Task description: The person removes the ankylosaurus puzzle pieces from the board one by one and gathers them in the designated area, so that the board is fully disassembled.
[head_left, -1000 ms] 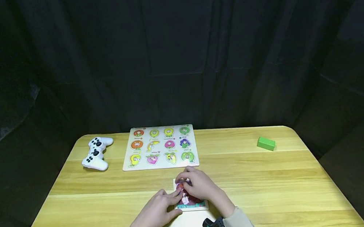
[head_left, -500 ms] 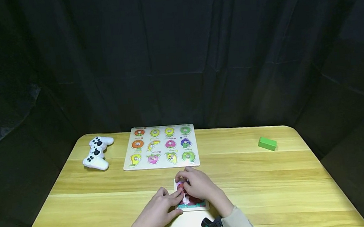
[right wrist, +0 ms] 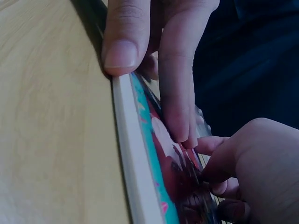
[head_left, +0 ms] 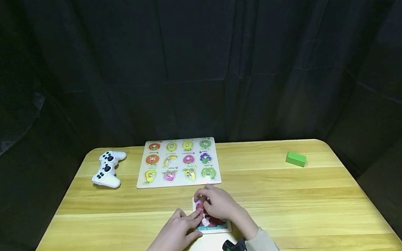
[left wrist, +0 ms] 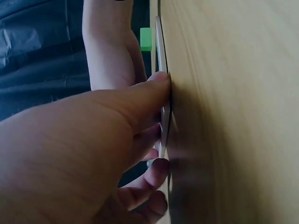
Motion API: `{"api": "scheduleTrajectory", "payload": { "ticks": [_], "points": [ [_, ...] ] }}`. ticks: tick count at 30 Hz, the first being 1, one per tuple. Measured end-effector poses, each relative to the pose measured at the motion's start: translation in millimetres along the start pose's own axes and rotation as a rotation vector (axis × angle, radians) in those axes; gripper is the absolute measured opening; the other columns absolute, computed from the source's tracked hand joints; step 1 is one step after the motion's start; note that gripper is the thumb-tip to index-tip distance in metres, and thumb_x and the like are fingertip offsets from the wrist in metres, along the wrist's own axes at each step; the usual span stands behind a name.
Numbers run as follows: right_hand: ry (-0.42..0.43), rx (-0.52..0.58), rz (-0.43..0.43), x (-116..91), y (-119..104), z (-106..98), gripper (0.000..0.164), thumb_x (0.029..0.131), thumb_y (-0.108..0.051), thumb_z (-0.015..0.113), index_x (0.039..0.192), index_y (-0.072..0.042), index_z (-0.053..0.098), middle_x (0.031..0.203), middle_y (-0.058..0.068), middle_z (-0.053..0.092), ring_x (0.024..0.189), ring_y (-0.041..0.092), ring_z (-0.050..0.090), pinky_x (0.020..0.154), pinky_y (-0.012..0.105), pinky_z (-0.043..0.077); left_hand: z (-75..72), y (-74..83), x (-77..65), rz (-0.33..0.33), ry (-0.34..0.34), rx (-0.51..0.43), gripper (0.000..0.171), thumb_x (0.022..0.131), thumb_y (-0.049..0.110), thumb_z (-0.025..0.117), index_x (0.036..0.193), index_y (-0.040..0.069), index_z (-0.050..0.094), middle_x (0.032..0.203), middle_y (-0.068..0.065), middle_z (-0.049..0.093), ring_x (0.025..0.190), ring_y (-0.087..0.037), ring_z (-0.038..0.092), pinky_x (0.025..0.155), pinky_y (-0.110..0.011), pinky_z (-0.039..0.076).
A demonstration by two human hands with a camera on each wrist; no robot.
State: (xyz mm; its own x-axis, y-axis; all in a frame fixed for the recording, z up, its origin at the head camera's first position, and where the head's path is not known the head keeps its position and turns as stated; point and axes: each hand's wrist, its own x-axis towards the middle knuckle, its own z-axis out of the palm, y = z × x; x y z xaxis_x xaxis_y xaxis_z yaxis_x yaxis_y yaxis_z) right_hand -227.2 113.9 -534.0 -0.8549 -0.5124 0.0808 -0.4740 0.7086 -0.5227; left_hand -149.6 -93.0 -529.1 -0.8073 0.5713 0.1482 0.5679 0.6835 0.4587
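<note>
A small, flat picture puzzle (head_left: 212,227) with a pale border and a dark red picture lies on the table before me. My left hand (head_left: 177,229) grips it at its left side, thumb against the near corner and fingers on the picture. Across the far part, my right hand (head_left: 221,203) bends over the picture, thumb and forefinger close together on it. In the right wrist view, the left thumb (right wrist: 124,53) presses the pale rim, and right fingertips meet the picture beside the left fingers. Whether a loose piece sits under the right fingertips is hidden.
Beyond the hands lies a white fruit peg board (head_left: 176,163). To its left is a white game controller (head_left: 107,169), and a green block (head_left: 295,159) rests at the far right. A black strap device (head_left: 233,247) is on the right wrist. Dark curtains (head_left: 195,61) hang behind the table.
Both hands keep their places on the picture puzzle, with almost no finger movement. The whole head view shifts very slightly.
</note>
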Motion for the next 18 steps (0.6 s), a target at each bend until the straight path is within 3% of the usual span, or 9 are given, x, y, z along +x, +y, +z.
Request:
{"api": "scheduleTrajectory", "payload": {
  "ticks": [2,5,10,13,18],
  "points": [
    [0.006,0.002,-0.001,-0.1,-0.3,0.1,0.026,0.091,-0.003,0.061,0.107,-0.018,0.075,0.096,-0.003,0.061,0.08,0.012,0.055,0.072,0.031,0.049,1.4,-4.0,0.0,-0.007,-0.016,-0.056,0.051,0.098,0.032,0.075,0.145,0.013,0.066,0.154,-0.001,0.058,0.079,-0.005,0.039,0.08,-0.029,0.051],
    [0.013,0.009,-0.003,0.1,-0.7,-0.2,0.026,0.09,-0.003,0.062,0.108,-0.018,0.075,0.096,-0.003,0.062,0.08,0.012,0.056,0.071,0.031,0.049,3.5,-9.3,0.1,-0.008,-0.023,-0.103,0.052,0.099,0.032,0.075,0.146,0.013,0.065,0.156,0.0,0.056,0.078,-0.004,0.039,0.088,-0.035,0.054],
    [0.011,0.013,0.003,1.6,-0.3,0.2,0.026,0.089,-0.003,0.063,0.107,-0.019,0.075,0.097,-0.002,0.063,0.082,0.013,0.058,0.072,0.033,0.051,7.0,-12.3,0.6,-0.017,-0.009,-0.16,0.054,0.097,0.027,0.077,0.147,0.011,0.062,0.158,0.003,0.053,0.103,-0.007,0.047,0.092,-0.031,0.053],
    [0.005,0.017,0.012,2.2,0.2,0.8,0.025,0.09,-0.004,0.063,0.106,-0.019,0.075,0.099,-0.002,0.064,0.084,0.013,0.06,0.073,0.034,0.052,8.5,-11.9,2.0,-0.027,-0.007,-0.202,0.056,0.096,0.024,0.078,0.148,0.008,0.061,0.159,0.003,0.052,0.116,-0.011,0.048,0.105,-0.036,0.051],
    [-0.004,0.027,0.018,2.3,0.1,0.1,0.025,0.09,-0.004,0.062,0.105,-0.02,0.074,0.099,-0.002,0.063,0.084,0.014,0.06,0.074,0.033,0.052,8.9,-11.1,4.3,-0.05,-0.008,-0.246,0.057,0.095,0.022,0.08,0.147,0.006,0.062,0.158,0.002,0.055,0.121,-0.014,0.051,0.109,-0.043,0.05]
  ]
}}
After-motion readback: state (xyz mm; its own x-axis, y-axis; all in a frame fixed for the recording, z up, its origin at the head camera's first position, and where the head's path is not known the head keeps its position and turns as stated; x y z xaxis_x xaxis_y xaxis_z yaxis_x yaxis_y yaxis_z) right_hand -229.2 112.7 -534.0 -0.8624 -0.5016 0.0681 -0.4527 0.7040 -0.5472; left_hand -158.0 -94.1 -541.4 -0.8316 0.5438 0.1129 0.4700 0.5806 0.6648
